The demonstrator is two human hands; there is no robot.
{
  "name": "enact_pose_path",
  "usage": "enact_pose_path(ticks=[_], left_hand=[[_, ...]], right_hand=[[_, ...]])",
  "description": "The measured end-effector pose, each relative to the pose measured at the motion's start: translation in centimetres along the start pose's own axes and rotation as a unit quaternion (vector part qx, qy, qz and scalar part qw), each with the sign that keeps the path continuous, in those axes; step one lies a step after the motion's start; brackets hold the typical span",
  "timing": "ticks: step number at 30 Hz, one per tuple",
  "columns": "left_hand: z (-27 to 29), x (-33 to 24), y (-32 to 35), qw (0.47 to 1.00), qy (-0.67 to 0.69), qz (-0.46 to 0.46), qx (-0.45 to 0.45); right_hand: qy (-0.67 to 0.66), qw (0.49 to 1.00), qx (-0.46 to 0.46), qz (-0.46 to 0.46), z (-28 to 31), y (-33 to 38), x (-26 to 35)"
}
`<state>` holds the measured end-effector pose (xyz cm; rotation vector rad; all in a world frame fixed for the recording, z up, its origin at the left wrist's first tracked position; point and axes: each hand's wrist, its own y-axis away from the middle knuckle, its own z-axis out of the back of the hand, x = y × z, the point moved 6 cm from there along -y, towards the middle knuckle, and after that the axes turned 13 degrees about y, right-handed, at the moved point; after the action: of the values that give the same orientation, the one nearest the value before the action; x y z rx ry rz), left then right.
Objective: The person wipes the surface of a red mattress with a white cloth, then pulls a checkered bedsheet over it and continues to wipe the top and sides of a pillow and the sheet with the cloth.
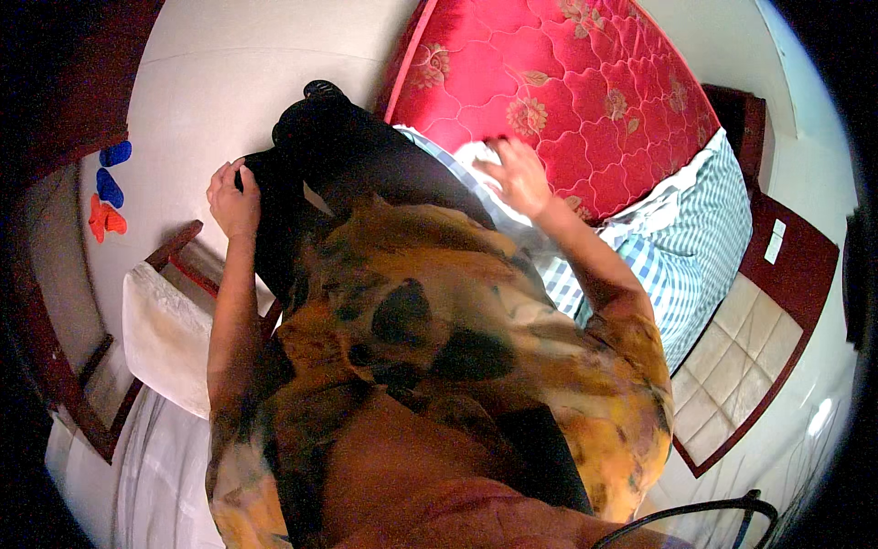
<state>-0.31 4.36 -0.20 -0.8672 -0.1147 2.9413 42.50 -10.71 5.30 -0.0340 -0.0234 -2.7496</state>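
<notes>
My left hand (235, 199) rests at the edge of my black trousers (274, 197), near the bent knee. Its fingers lie over the cloth with the thumb apart, and I see nothing held. My right hand (523, 181) is over the near left side of a red quilted mattress (594, 101) with a flower pattern. Its fingers are bent and smeared by motion beside a bunched white edge of cloth (473, 156). Whether they grip that edge cannot be told. A blue and white checked sheet (690, 229) covers the near right part of the mattress, its white edge rumpled.
A dark red headboard with cream padded panels (741, 352) stands at the right. On the pale floor (229, 64) at the left lie blue slippers (110, 188) and orange slippers (106, 218). Close to my left arm is a chair with a whitish cover (165, 334).
</notes>
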Motion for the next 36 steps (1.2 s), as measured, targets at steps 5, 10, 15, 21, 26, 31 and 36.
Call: enact_pose_path(ticks=[5,10,15,21,26,31,36], left_hand=[[0.0,-1.7,-0.8,1.000,-0.015,-0.016,0.003],[-0.5,-3.0,-0.9,0.999,-0.037,0.009,0.018],[-0.7,-2.8,-0.6,0.997,-0.061,0.034,0.024],[-0.4,-3.7,-0.7,0.994,-0.093,0.045,0.030],[-0.5,-3.9,-0.2,0.995,-0.085,0.043,0.033],[-0.8,-3.1,-0.2,0.995,-0.078,0.048,0.036],[-1.1,-3.7,-0.8,0.993,-0.086,0.055,0.060]], right_hand=[[0.016,0.999,-0.024,-0.028,-0.3,0.4,1.4],[0.008,0.997,-0.061,0.045,-1.5,-6.9,2.3],[0.000,0.993,-0.104,0.063,-1.0,-11.6,1.3],[0.095,0.992,-0.062,-0.058,-2.8,-20.0,-2.0],[0.181,0.938,-0.188,-0.227,-0.9,-12.1,-13.3],[0.222,0.837,-0.054,-0.497,3.2,6.7,-20.2],[0.222,0.819,-0.090,-0.521,-2.4,15.0,-16.0]])
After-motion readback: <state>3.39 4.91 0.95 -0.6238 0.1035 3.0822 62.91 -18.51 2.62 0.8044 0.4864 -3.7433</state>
